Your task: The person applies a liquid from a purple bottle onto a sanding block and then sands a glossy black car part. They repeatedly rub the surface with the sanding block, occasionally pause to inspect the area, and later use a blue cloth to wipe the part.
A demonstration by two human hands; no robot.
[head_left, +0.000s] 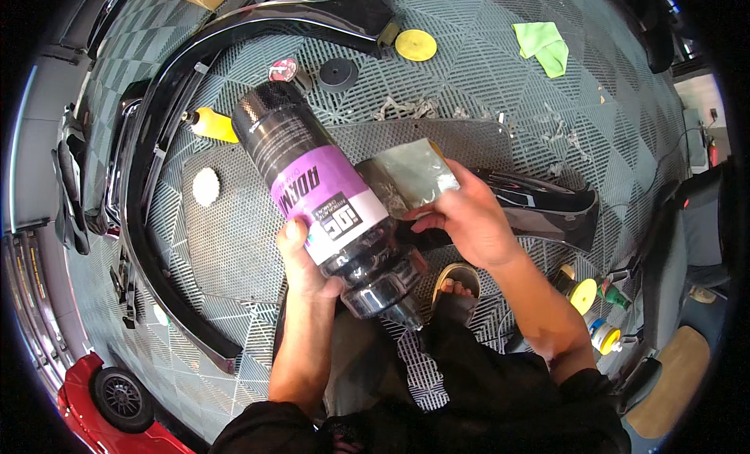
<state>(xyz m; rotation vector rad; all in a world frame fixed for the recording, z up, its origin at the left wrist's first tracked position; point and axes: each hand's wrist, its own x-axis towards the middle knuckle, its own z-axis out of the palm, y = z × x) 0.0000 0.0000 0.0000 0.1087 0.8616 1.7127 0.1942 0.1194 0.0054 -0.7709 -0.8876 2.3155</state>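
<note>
My left hand (301, 259) is wrapped round a large black bottle (324, 177) with a purple and white label. The bottle lies at a slant, its textured end up and to the left, its stepped, tapered end towards my lap. Pinched in my right hand (476, 220) is a square grey-green sheet (410, 177), close beside the bottle's right side. What the sheet is made of I cannot tell. Behind both hands, a dark curved panel (562, 212) lies on the floor, partly hidden by my right hand.
A long black curved car trim (144, 181) arches round the left. Near it are a yellow bottle (212, 124), a white pad (206, 186), a black disc (338, 75) and a yellow disc (416, 45). A green cloth (541, 48) lies far right, containers (605, 334) nearer right.
</note>
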